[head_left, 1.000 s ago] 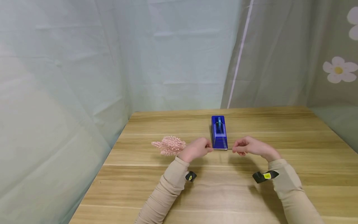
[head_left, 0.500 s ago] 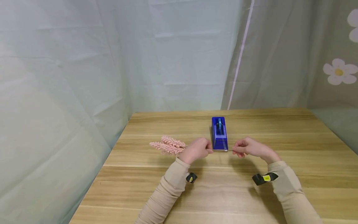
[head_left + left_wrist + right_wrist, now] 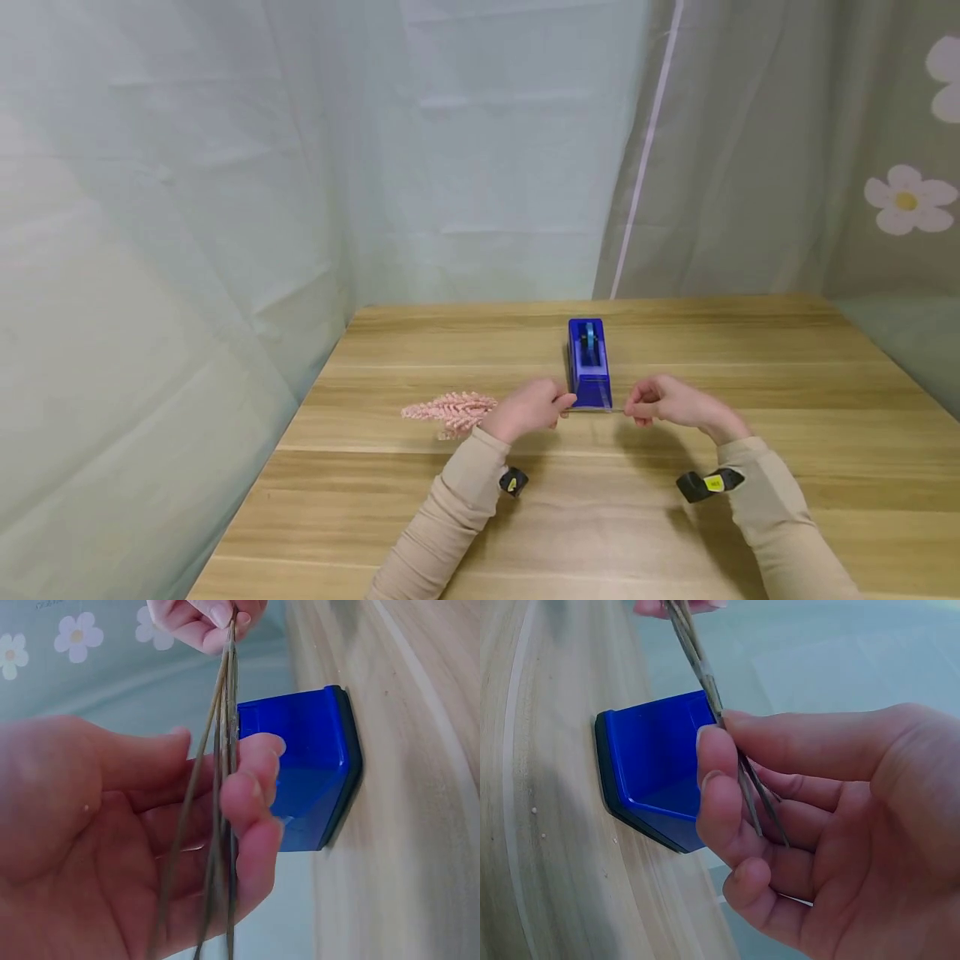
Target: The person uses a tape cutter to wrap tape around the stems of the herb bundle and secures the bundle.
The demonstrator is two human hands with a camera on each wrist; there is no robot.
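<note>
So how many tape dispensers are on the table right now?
1. The blue tape dispenser stands mid-table, just beyond the stems held between the left hand and right hand. None appears hidden.

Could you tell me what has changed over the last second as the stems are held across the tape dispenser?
The pink flower heads dropped from a raised, spread pose to lie low near the table, so the stems were turned or lowered. The left hand and right hand kept gripping the stems, stretched just in front of the blue tape dispenser, which stayed put.
</note>
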